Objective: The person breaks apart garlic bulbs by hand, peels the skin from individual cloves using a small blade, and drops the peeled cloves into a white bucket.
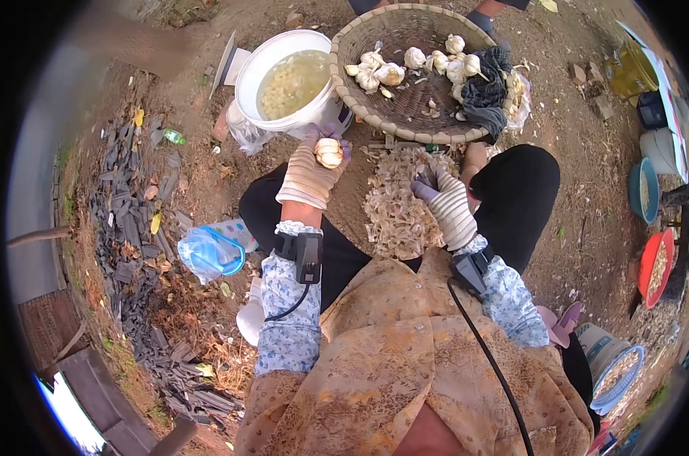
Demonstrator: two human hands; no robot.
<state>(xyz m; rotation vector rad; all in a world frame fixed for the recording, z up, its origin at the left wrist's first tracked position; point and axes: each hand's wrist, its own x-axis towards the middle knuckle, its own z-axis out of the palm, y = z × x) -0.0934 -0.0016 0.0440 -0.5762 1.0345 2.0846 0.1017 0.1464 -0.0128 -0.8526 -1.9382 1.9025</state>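
My left hand (308,176), in a striped glove with purple fingertips, is closed around a partly peeled garlic bulb (329,153), just below the white bucket (247,97) of cloudy water and peeled cloves. My right hand (452,209), gloved the same way, has its fingers closed over a heap of garlic skins (396,201). Something dark shows at its fingertips, too small to name. Ahead, a woven basket (346,91) holds several garlic bulbs (415,58), loose cloves and a dark cloth (484,90).
Left of my knee lies a blue-and-clear plastic bag (207,253), with dark bark-like scraps (124,205) beyond it. On the right stand a teal basin (644,190), a red basin (656,267) and a bucket (599,349). Another person's feet show behind the basket.
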